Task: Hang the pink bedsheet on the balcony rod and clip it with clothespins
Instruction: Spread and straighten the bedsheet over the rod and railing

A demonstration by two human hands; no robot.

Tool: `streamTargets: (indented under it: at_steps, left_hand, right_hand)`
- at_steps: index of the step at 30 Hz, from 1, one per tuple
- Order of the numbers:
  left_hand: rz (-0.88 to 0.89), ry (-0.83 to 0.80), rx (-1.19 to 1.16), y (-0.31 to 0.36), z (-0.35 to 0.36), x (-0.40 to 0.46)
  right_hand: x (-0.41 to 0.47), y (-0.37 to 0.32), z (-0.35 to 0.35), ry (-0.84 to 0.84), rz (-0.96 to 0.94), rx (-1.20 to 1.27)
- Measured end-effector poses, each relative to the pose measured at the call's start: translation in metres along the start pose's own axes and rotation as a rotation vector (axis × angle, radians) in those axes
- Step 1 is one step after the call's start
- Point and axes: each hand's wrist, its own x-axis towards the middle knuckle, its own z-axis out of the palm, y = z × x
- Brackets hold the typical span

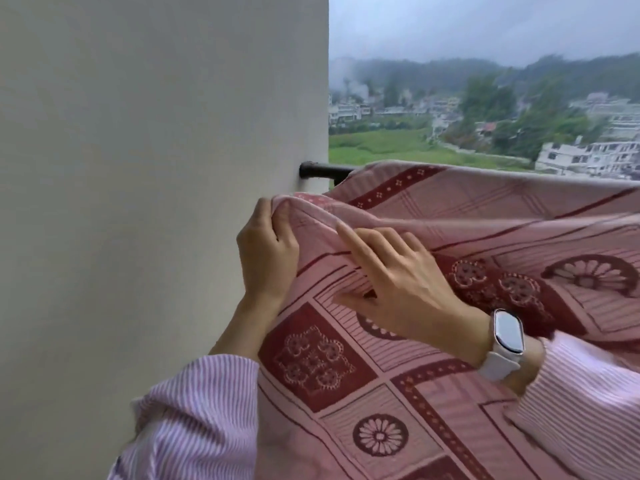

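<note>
While no writing can be read anywhere, the head view shows the left hand (268, 251) raised by the wall (156, 168), fingers curled over the bunched edge of the pink bedsheet (450, 209), gripping it. The right hand (398, 282), a white watch (507, 332) on its wrist, presses spread fingers on the cloth. The bedsheet drapes over the black rod (318, 169).

A plain white wall (156, 168) is filling the left; beyond, misty hills (485, 71), buildings (588, 154) and a green field (381, 147) are lying under grey sky.
</note>
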Motion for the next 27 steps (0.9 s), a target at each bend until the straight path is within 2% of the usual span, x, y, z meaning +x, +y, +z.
streamTargets:
  at_steps: [4, 6, 12, 16, 19, 21, 22, 24, 26, 27]
  left_hand:
    - [0.124, 0.088, 0.04, 0.023, 0.011, 0.061]
    - [0.16, 0.121, 0.055, 0.037, 0.021, 0.092]
    - [0.261, 0.171, 0.195, 0.071, 0.053, 0.179]
    - [0.373, 0.21, 0.311, 0.091, 0.077, 0.236]
    - [0.387, 0.121, 0.436, 0.09, 0.107, 0.266]
    - [0.308, -0.064, 0.564, 0.079, 0.129, 0.27]
    - [0.239, -0.195, 0.626, 0.071, 0.138, 0.266]
    - [0.114, -0.439, 0.684, 0.051, 0.148, 0.249]
    - [0.088, -0.511, 0.63, 0.034, 0.151, 0.227]
    - [0.106, -0.493, 0.583, 0.029, 0.149, 0.217]
  right_hand:
    - [0.06, 0.026, -0.037, 0.213, 0.08, -0.042]
    - [0.092, 0.046, -0.055, 0.254, 0.104, -0.053]
    - [0.169, 0.103, -0.085, 0.263, 0.047, -0.23]
    - [0.22, 0.151, -0.091, 0.239, 0.091, -0.38]
    - [0.241, 0.184, -0.075, 0.218, 0.176, -0.412]
    - [0.236, 0.202, -0.054, 0.127, 0.264, -0.371]
    - [0.227, 0.21, -0.044, 0.022, 0.33, -0.349]
    - [0.205, 0.222, -0.028, -0.293, 0.446, -0.269]
    - [0.183, 0.225, -0.023, -0.521, 0.49, -0.096]
    - [0.175, 0.222, -0.025, -0.551, 0.492, -0.019]
